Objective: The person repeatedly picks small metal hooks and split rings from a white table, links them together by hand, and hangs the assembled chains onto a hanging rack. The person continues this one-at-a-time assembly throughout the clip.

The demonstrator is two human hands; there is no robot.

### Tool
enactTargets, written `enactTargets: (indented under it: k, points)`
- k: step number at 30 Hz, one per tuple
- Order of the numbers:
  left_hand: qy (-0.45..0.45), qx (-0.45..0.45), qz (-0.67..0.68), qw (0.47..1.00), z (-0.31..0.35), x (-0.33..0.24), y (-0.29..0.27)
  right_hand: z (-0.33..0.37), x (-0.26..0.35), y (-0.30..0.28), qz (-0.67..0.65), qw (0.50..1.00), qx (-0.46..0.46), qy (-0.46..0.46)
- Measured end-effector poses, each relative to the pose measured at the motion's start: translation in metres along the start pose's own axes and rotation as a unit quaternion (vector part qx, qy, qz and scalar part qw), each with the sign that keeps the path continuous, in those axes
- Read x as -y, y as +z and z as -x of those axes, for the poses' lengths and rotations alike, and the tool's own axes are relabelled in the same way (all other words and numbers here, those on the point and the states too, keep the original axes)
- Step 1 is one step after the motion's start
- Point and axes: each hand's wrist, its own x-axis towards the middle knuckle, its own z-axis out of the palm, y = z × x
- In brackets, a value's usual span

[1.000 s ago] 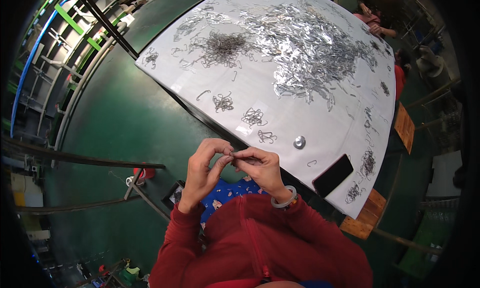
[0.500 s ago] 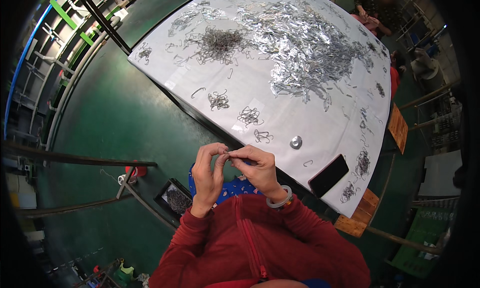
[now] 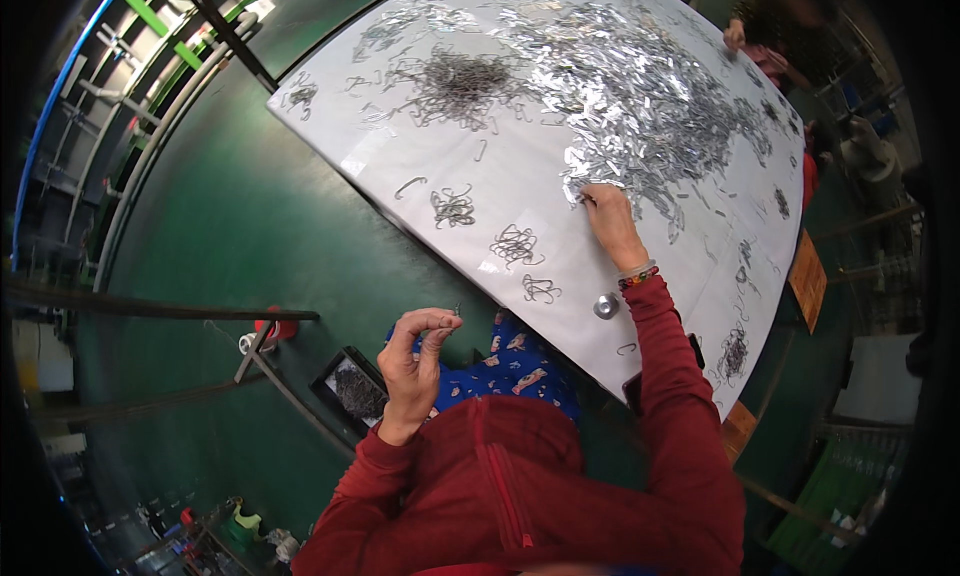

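Observation:
Over my lap, my left hand [image 3: 413, 366] is closed in a pinch, with the tip of a thin wire hook [image 3: 458, 310] showing above the fingers. My right arm stretches across the white table [image 3: 400, 238]. At the near edge of a big heap of shiny silver metal strips [image 3: 640, 96], the fingers of my right hand [image 3: 612, 224] are pinched together; what they hold is too small to make out. Small piles of bent wire hooks [image 3: 515, 246] lie along the table's near edge, and a larger dark pile of hooks [image 3: 465, 76] lies farther back.
A round metal disc [image 3: 606, 306] sits near my right forearm, which partly covers a dark phone [image 3: 634, 391]. A black box of dark wire pieces [image 3: 352, 391] stands low at my left. Another person's hand [image 3: 735, 36] is at the far right edge. Metal bars [image 3: 160, 311] cross at left.
My right hand has left my left hand and reached forward to the silver heap. The left hand stays over my lap in its pinch. The other person's hand has shifted.

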Motion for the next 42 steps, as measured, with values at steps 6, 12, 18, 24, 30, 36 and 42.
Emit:
enactTargets:
  k: [6,12,18,24,30,36,42]
  points:
    - [0.022,-0.012,-0.039,0.999,0.006,-0.005,-0.006,0.01,-0.021,0.016,0.05,0.992,-0.017,-0.117]
    - [0.106,-0.011,-0.078,0.991,0.01,-0.003,-0.012,0.025,0.068,-0.03,-0.234,0.971,0.04,0.035]
    - [0.147,-0.02,-0.093,0.985,0.013,-0.001,0.001,0.064,0.189,-0.05,-0.485,0.867,0.077,0.081]
    - [0.166,-0.024,-0.107,0.98,0.012,-0.007,0.001,0.08,0.217,-0.058,-0.487,0.87,0.07,0.031]
    - [0.155,-0.023,-0.125,0.98,0.012,-0.005,-0.003,0.084,0.227,-0.056,-0.471,0.88,0.052,0.036]
    - [0.169,-0.044,-0.186,0.967,0.015,0.015,-0.008,0.088,0.231,-0.046,-0.488,0.869,0.041,0.075]
    - [-0.023,-0.079,0.019,0.996,-0.01,0.027,-0.018,0.093,0.227,-0.037,-0.626,0.765,0.098,0.114]
